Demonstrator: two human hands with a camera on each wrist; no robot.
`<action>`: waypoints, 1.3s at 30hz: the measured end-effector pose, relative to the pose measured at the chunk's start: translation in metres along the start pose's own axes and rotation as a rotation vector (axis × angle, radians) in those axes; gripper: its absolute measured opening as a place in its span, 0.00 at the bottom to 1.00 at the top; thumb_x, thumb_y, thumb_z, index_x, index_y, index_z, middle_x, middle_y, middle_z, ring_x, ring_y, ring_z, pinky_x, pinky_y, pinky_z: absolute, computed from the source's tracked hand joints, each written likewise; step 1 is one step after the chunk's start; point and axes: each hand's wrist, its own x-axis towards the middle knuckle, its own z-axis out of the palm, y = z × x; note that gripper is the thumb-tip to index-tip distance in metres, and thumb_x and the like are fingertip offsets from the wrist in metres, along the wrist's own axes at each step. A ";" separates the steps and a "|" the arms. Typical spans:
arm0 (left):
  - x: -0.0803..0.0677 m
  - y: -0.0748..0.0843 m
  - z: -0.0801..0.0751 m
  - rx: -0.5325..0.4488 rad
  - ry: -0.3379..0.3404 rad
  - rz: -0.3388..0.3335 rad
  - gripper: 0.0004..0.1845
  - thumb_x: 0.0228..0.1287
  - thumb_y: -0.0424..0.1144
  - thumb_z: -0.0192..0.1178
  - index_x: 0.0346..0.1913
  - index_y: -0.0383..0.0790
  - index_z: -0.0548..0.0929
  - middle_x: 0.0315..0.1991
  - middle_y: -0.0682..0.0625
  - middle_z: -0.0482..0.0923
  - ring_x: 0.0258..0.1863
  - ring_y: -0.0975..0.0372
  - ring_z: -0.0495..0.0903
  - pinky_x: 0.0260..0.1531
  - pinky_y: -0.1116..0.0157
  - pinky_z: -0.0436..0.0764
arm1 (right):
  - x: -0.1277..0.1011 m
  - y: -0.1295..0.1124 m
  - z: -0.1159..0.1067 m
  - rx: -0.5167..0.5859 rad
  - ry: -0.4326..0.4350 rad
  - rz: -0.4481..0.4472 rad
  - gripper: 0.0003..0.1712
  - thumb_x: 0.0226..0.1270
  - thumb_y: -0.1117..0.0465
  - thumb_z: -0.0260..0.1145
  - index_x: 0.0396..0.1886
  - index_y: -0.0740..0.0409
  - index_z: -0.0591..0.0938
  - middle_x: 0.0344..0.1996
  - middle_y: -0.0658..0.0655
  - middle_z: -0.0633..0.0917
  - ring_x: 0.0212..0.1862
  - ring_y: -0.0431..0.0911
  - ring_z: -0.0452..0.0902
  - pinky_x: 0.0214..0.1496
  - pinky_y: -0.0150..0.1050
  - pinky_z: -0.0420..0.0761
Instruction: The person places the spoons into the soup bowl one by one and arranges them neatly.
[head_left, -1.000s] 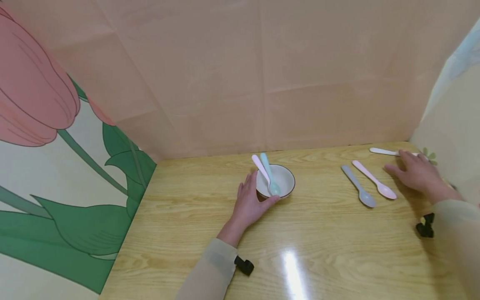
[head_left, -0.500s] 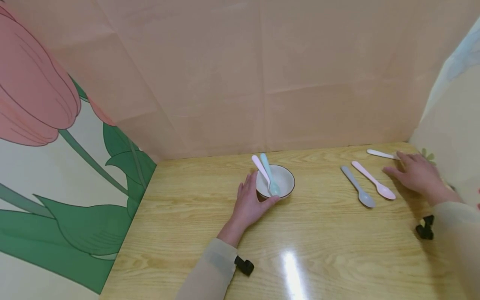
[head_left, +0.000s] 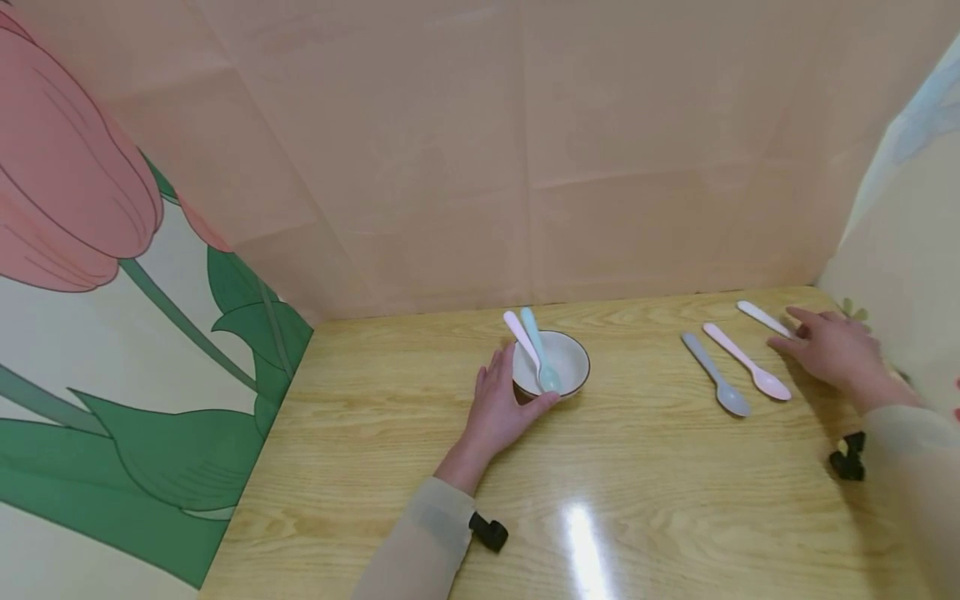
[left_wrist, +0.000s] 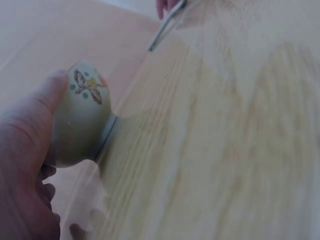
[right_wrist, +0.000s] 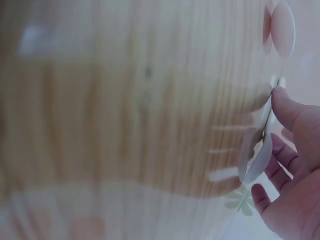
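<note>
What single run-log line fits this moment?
left hand: holds bowl | right hand: fingers on white spoon | bowl: two spoons inside

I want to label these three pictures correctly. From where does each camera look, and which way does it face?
Head: above, facing forward and down at the table; both hands and sleeves show.
Left wrist: low beside the left hand, facing the bowl it grips.
Right wrist: by the right hand, facing the white spoon it touches.
Shared: head and left wrist both show the bowl.
</note>
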 end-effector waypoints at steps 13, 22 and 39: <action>-0.002 0.002 0.000 -0.002 -0.009 -0.004 0.61 0.68 0.70 0.71 0.90 0.48 0.50 0.88 0.42 0.57 0.89 0.47 0.50 0.86 0.45 0.45 | 0.001 -0.003 0.004 0.059 -0.001 -0.025 0.40 0.82 0.52 0.71 0.76 0.78 0.68 0.46 0.75 0.88 0.46 0.71 0.84 0.42 0.59 0.77; -0.002 0.002 -0.001 -0.001 -0.015 -0.015 0.62 0.68 0.72 0.70 0.91 0.49 0.49 0.89 0.44 0.55 0.89 0.51 0.48 0.86 0.47 0.44 | 0.000 -0.009 0.003 0.068 0.002 -0.014 0.38 0.82 0.53 0.69 0.75 0.78 0.71 0.51 0.78 0.87 0.49 0.76 0.83 0.47 0.68 0.78; -0.003 0.003 -0.003 -0.008 -0.015 -0.008 0.61 0.68 0.73 0.69 0.91 0.49 0.49 0.89 0.43 0.55 0.89 0.51 0.48 0.86 0.46 0.44 | -0.003 -0.016 0.002 0.071 -0.010 -0.001 0.33 0.84 0.53 0.65 0.72 0.76 0.76 0.54 0.78 0.87 0.46 0.71 0.85 0.40 0.57 0.80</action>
